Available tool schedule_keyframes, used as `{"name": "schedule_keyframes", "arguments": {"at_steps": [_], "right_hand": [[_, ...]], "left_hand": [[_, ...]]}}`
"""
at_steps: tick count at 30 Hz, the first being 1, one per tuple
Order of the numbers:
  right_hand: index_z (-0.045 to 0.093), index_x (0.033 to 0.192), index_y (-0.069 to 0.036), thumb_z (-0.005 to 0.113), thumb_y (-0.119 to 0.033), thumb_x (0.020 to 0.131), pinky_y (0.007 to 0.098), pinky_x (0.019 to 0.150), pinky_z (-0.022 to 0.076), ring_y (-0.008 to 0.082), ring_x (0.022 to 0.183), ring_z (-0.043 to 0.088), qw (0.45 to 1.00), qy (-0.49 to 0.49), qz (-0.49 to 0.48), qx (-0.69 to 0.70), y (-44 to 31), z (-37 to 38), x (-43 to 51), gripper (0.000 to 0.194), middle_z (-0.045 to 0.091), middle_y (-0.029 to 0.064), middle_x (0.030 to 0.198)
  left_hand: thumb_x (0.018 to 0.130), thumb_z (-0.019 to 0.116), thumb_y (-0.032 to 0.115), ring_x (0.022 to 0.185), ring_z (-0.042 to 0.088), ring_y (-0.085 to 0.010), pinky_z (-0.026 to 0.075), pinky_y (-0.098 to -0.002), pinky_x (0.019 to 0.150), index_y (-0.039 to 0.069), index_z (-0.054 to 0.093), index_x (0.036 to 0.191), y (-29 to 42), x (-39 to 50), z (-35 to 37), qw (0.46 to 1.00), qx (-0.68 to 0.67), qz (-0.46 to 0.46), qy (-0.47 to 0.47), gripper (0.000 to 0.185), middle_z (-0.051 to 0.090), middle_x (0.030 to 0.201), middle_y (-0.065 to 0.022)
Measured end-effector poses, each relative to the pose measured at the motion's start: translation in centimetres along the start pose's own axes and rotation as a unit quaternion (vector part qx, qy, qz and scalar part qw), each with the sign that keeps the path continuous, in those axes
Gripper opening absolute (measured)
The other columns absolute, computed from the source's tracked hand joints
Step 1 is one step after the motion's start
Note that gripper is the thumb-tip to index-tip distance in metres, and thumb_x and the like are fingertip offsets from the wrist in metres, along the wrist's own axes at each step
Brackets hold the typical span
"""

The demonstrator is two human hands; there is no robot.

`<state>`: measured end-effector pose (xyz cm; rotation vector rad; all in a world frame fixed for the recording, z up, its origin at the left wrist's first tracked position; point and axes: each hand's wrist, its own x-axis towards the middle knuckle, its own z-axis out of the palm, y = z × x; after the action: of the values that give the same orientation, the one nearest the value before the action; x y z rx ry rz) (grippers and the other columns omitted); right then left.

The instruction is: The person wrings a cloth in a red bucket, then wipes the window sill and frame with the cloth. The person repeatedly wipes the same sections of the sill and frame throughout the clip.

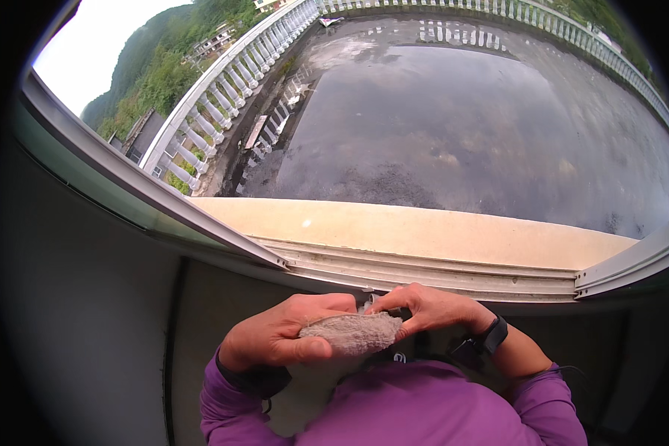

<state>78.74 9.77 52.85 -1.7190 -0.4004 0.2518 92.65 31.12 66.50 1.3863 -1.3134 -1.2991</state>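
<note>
A grey-beige fuzzy cleaning pad [357,333], which looks like towelling or mop cloth, is held in front of my chest. My left hand [290,329] grips its left end, thumb on the near face and fingers behind. At the right end, my right hand [432,308] has its thumb against the pad's edge and its index finger bent over the top. Beside that fingertip is a small whitish, partly clear piece [368,303], mostly hidden by the fingers and pad; what it is I cannot tell. Both hands are just inside the window track.
The metal sliding-window track [435,274] runs just beyond my hands, with an outer ledge [390,226] behind it. A sash frame [161,173] slants on the left, another [624,271] on the right. Outside lie a wet flat roof [451,134] and a white balustrade [223,103].
</note>
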Motion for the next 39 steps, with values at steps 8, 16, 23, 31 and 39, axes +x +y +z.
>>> {"name": "schedule_keyframes", "arguments": {"at_steps": [8, 16, 23, 31, 39], "right_hand": [[0.066, 0.106, 0.000, 0.071, -0.017, 0.090, 0.0309, 0.075, 0.0492, 0.0195, 0.081, 0.062, 0.982, 0.187, -0.012, -0.029, -3.2, -1.4, -6.1, 0.024, 0.067, 0.0084, 0.088], [0.068, 0.099, -0.006, 0.081, -0.036, 0.080, 0.0340, 0.068, 0.0492, 0.0284, 0.078, 0.063, 0.991, 0.026, 0.099, -0.090, -3.1, -3.0, -12.5, 0.038, 0.064, 0.0094, 0.085], [0.071, 0.102, -0.012, 0.078, -0.017, 0.070, 0.0349, 0.061, 0.0504, 0.0233, 0.070, 0.062, 0.930, 0.147, 0.097, -0.323, -3.5, -0.4, -16.2, 0.033, 0.062, 0.0042, 0.084], [0.070, 0.087, -0.004, 0.079, -0.016, 0.078, 0.0275, 0.050, 0.0410, 0.0164, 0.052, 0.053, 0.838, 0.461, 0.146, -0.252, -5.8, 0.4, -14.8, 0.017, 0.057, 0.0051, 0.065], [0.058, 0.124, -0.001, 0.065, -0.009, 0.094, 0.0297, 0.082, 0.0511, 0.0206, 0.091, 0.065, 0.863, 0.492, 0.078, -0.081, -1.0, 0.1, -4.8, 0.032, 0.066, 0.0121, 0.103]], "left_hand": [[0.101, 0.055, 0.034, 0.105, 0.061, -0.0207, 0.048, -0.0307, 0.092, -0.004, 0.067, 0.116, -1.2, -4.1, -0.6, 0.978, 0.145, -0.022, 0.149, 0.042, 0.060, 0.127, -0.0165], [0.094, 0.067, 0.031, 0.073, 0.056, -0.0157, 0.043, -0.0278, 0.064, -0.007, 0.070, 0.100, -2.3, -5.6, 1.7, 0.976, 0.009, -0.017, 0.217, 0.038, 0.061, 0.079, -0.0079], [0.084, 0.072, 0.019, 0.068, 0.055, -0.0183, 0.043, -0.0292, 0.061, 0.000, 0.071, 0.093, -1.3, -4.7, 1.7, 0.921, 0.227, -0.106, 0.300, 0.021, 0.055, 0.073, -0.0079], [0.096, 0.064, 0.022, 0.059, 0.064, -0.0202, 0.049, -0.0295, 0.054, 0.005, 0.071, 0.105, -4.6, -2.2, 2.8, 0.834, 0.212, -0.150, 0.488, 0.021, 0.064, 0.071, -0.0055], [0.088, 0.069, 0.013, 0.114, 0.054, -0.0387, 0.043, -0.0449, 0.099, -0.003, 0.048, 0.134, -11.7, 3.5, -0.8, 0.662, 0.447, -0.026, 0.601, 0.053, 0.057, 0.124, -0.0197]]}}
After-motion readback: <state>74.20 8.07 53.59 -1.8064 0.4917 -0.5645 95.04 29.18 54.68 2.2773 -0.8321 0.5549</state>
